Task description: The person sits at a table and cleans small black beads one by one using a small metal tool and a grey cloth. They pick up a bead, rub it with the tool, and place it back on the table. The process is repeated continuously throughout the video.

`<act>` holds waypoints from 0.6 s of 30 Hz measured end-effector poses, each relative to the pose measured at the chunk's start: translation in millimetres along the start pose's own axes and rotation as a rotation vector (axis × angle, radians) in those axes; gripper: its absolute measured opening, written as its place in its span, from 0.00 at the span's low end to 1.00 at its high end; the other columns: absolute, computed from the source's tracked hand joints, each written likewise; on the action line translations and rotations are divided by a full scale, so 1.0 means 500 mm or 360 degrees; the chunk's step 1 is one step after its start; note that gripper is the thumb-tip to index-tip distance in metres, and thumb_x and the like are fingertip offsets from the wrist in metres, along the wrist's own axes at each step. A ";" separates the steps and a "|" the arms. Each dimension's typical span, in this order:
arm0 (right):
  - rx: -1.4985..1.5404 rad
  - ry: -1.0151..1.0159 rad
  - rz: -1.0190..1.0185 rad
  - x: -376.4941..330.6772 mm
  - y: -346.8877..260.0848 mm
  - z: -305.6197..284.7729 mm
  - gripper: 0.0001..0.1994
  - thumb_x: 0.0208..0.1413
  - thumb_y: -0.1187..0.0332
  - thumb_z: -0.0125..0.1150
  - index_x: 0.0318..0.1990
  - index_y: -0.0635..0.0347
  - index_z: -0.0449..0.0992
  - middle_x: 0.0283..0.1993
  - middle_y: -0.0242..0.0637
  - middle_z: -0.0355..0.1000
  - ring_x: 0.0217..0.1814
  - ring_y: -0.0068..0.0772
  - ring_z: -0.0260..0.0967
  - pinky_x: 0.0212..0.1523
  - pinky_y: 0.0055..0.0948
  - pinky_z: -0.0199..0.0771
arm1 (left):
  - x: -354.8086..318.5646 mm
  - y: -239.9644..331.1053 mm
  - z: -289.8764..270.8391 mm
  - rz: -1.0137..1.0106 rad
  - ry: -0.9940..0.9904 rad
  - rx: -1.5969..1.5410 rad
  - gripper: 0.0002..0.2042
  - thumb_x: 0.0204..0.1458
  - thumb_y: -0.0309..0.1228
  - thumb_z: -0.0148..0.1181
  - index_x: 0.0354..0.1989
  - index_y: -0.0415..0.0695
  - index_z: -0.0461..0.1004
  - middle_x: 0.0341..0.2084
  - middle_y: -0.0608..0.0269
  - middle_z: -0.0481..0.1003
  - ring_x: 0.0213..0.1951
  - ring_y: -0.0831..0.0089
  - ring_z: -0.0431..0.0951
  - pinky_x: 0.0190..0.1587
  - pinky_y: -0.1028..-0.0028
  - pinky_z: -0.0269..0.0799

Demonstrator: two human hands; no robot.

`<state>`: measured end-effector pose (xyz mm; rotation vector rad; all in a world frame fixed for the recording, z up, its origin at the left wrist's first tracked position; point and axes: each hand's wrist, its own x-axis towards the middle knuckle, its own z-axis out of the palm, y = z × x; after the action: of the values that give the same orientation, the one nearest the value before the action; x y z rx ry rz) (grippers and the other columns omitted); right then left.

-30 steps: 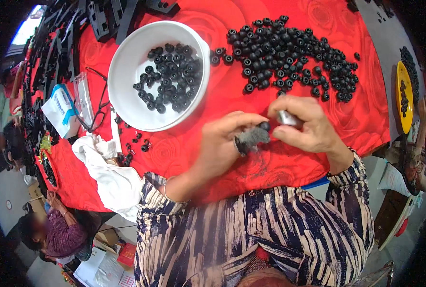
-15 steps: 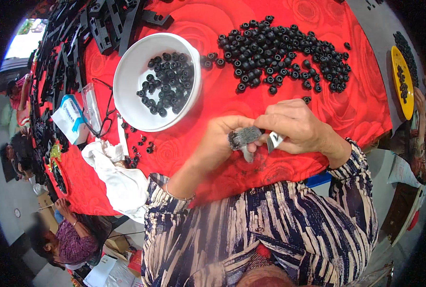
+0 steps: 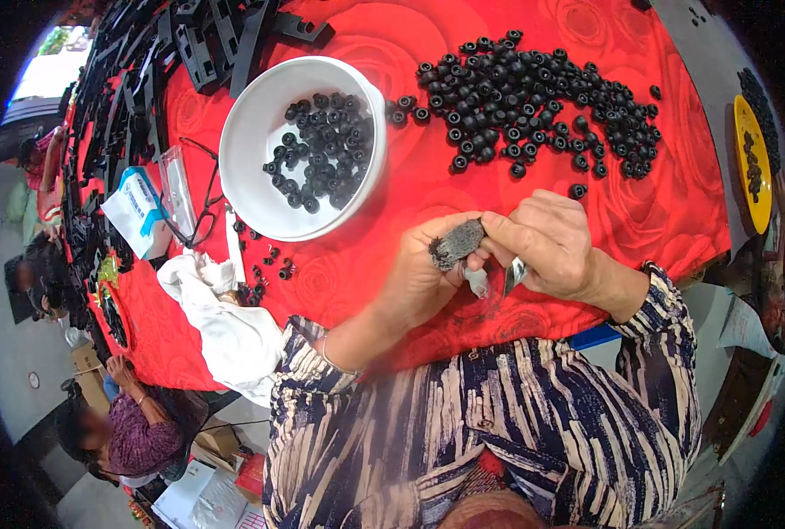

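In front of my chest, my left hand is closed, its thumb side covered by a dark grey frayed fabric finger cover. A whitish finger cover shows below it. Whatever its fingers pinch is hidden. My right hand meets it from the right, closed on a small flat metal blade that points down between the hands. The right thumb and fingertip touch the end of the grey cover. Beyond my hands lies a pile of small round black plastic parts; a white bowl holds more of them.
Glasses, a white-and-blue packet and a white cloth lie left of the bowl. Long black plastic pieces heap at the far left. A yellow plate stands at right. A person in purple sits at lower left.
Both hands stay together and have turned slightly. The grey finger cover is now tilted up toward the right, and the blade hangs steeper. The whole view has shifted a little.
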<state>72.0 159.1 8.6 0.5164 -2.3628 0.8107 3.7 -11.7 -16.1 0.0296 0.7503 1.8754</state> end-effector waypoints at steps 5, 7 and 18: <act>-0.0037 -0.0002 -0.0021 -0.001 0.001 0.002 0.17 0.31 0.71 0.65 0.34 0.66 0.73 0.20 0.33 0.62 0.17 0.30 0.62 0.16 0.30 0.58 | -0.002 0.000 0.002 0.0018 0.0009 -0.0033 0.10 0.55 0.28 0.54 0.43 0.38 0.71 0.29 0.67 0.72 0.30 0.80 0.73 0.30 0.78 0.73; -0.0004 -0.0006 0.0000 -0.001 0.001 0.001 0.15 0.34 0.71 0.65 0.33 0.64 0.73 0.21 0.34 0.63 0.17 0.31 0.62 0.17 0.30 0.59 | -0.005 0.011 0.006 -0.0007 0.0005 -0.0069 0.12 0.56 0.27 0.52 0.46 0.34 0.70 0.29 0.62 0.71 0.30 0.78 0.71 0.29 0.77 0.74; 0.0851 -0.0440 0.0940 0.026 0.017 -0.036 0.08 0.57 0.70 0.50 0.40 0.65 0.68 0.28 0.39 0.64 0.29 0.33 0.65 0.30 0.29 0.63 | -0.002 0.017 -0.007 0.0061 -0.0036 0.0057 0.13 0.55 0.29 0.53 0.48 0.38 0.71 0.28 0.63 0.70 0.29 0.78 0.69 0.28 0.77 0.73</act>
<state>65.1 175.1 24.9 0.1220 -2.5739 1.7641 -3.9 -16.3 -14.2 0.0886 0.7725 1.8946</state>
